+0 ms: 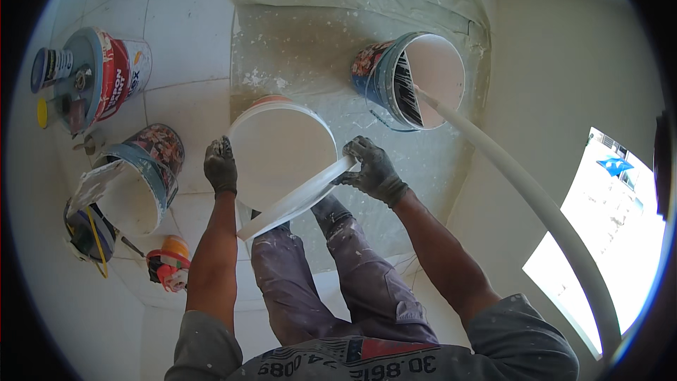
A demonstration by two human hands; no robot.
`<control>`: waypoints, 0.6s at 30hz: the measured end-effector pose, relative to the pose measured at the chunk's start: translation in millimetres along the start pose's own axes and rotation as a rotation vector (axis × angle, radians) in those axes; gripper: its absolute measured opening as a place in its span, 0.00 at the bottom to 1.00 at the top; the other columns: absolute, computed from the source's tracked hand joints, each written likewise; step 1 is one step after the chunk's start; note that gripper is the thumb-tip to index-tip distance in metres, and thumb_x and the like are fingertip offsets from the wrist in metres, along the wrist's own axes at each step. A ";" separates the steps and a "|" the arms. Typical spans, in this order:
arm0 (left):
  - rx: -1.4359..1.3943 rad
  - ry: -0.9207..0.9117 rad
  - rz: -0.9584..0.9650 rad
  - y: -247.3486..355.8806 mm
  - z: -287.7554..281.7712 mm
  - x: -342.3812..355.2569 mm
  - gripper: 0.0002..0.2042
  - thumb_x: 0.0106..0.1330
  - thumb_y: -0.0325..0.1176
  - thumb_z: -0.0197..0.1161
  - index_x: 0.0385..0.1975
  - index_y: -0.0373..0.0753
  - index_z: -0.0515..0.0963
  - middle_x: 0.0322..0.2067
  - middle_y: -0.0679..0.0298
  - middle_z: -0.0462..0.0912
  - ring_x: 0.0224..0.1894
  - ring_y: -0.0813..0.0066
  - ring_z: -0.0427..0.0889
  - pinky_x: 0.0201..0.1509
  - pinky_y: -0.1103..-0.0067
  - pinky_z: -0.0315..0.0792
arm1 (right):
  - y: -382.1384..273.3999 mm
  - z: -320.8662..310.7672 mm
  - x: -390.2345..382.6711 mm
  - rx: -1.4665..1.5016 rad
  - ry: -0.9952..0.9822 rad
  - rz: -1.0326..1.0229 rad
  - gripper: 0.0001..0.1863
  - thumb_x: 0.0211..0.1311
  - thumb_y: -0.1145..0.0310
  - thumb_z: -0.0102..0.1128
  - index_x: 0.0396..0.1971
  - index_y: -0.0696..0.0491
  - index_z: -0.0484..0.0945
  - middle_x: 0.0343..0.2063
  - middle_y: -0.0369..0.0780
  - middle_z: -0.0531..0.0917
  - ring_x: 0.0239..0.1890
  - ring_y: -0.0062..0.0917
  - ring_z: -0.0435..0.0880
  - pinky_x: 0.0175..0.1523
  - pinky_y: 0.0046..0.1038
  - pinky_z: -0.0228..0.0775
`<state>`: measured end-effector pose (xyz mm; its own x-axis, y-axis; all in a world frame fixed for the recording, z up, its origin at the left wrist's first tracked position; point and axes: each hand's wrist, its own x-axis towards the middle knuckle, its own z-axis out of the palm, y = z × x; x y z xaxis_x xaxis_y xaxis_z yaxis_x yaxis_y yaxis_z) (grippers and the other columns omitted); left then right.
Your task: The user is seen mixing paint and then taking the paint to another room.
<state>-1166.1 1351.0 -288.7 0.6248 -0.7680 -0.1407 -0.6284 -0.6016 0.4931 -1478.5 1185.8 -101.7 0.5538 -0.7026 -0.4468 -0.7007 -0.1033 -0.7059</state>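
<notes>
Before me stands a bucket (282,137) with a white rim, and what looks like pale paint shows inside. My right hand (370,173), in a grey stained glove, is closed on the edge of a white lid (300,201). Tilted and seen almost edge-on, the lid slants across the near side of the bucket. My left hand (221,164), also gloved, has its fingers curled in at the bucket's left rim. Part of those fingers is hard to make out.
To the far right, a paint bucket (374,74) holds a black grid and a long pale pole (518,169). At left are an open paint-smeared bucket (151,176), a lidded bucket (113,77) topped with cans, and a red-orange container (169,261). A drop cloth (296,42) covers the floor.
</notes>
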 end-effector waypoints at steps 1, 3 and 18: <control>-0.003 -0.001 0.028 -0.7 -1.0 1.0 0.21 0.77 0.44 0.53 0.38 0.28 0.82 0.38 0.43 0.84 0.42 0.43 0.82 0.49 0.59 0.76 | -0.3 -2.6 -3.6 0.016 -0.022 -0.043 0.31 0.40 0.61 0.85 0.44 0.57 0.79 0.41 0.44 0.80 0.46 0.42 0.79 0.51 0.38 0.74; -0.067 -0.072 -0.100 8.6 1.3 0.4 0.22 0.78 0.43 0.52 0.38 0.26 0.82 0.38 0.41 0.84 0.42 0.42 0.83 0.49 0.60 0.76 | 8.6 -10.9 -13.6 0.060 -0.092 -0.063 0.28 0.45 0.67 0.81 0.47 0.57 0.79 0.45 0.45 0.78 0.50 0.43 0.77 0.55 0.39 0.73; -0.018 -0.187 -0.131 -47.2 27.1 -1.1 0.24 0.80 0.41 0.47 0.50 0.18 0.77 0.45 0.32 0.82 0.46 0.39 0.84 0.51 0.61 0.76 | 10.4 -5.3 -154.1 -0.068 -0.204 -0.158 0.20 0.53 0.61 0.71 0.45 0.52 0.80 0.47 0.43 0.79 0.56 0.38 0.78 0.59 0.39 0.75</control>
<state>-1149.6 1374.2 -335.1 0.6028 -0.7118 -0.3606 -0.5378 -0.6963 0.4753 -1573.5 1289.3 -37.3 0.7332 -0.5180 -0.4405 -0.6232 -0.2527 -0.7401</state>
